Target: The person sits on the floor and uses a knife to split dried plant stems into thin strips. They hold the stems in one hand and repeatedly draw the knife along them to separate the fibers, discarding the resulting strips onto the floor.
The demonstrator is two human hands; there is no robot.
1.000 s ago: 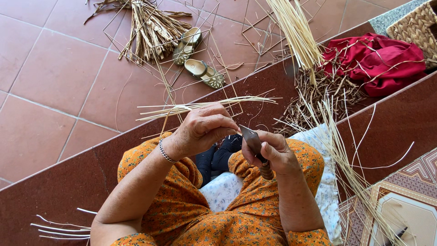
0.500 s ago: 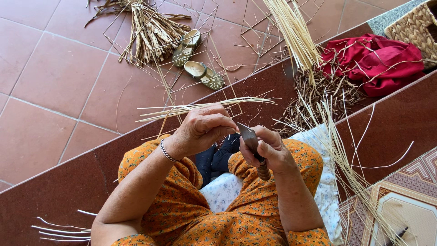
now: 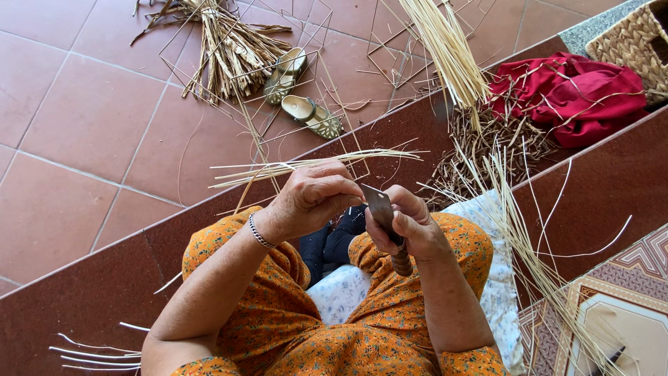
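My left hand [image 3: 312, 196] is closed around a thin bunch of pale straw strips [image 3: 292, 167] that stick out to the left and right above my knees. My right hand [image 3: 410, 224] grips a knife [image 3: 381, 209] by its brown wooden handle, the flat metal blade pointing up toward the left hand's fingers. The blade's tip sits right at the strips. Both hands hover over my lap, which is covered by an orange flowered dress. A bead bracelet is on my left wrist.
A long bundle of straw stalks [image 3: 445, 49] leans at the top right above a heap of dark trimmings [image 3: 487, 139]. A red cloth [image 3: 577, 94] and woven basket [image 3: 633, 42] lie far right. Sandals [image 3: 299, 90] and dry husks [image 3: 223, 49] lie on the tiled floor.
The hands stay together over the lap; the knife blade has shifted slightly against the strips. Little else differs.
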